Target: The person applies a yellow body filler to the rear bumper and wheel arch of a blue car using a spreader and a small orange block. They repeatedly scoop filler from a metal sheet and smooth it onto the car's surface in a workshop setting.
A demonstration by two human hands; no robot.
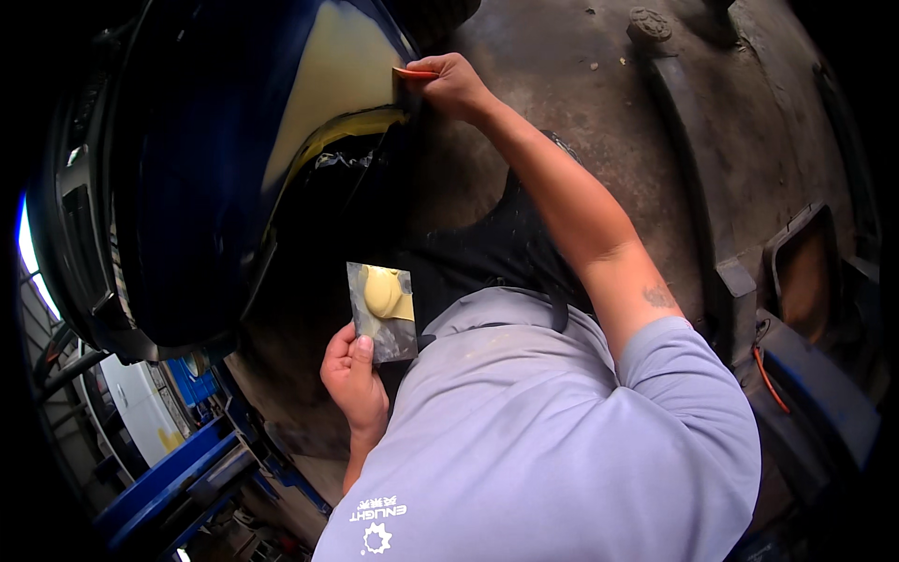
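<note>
My right hand (452, 87) reaches out to a dark blue car body panel (211, 178), pinching an orange-red putty spreader (415, 74). The spreader's edge meets the right side of a broad patch of pale yellow filler (342, 70) on the panel, above the wheel arch. More yellow filler (351, 128) lines the arch's curved edge. Nearer my body, my left hand (358, 379) grips a grey rectangular mixing board (393, 343) by its lower left corner, thumb on top. A smooth lump of yellow putty (382, 292) sits on the board's upper half.
Below the arch is a dark hollow. A blue metal lift part (169, 482) and a white vehicle (136, 407) stand at lower left. Along the right runs a long dark lift arm (698, 178) over the stained concrete floor (552, 66), near an orange cable (770, 379).
</note>
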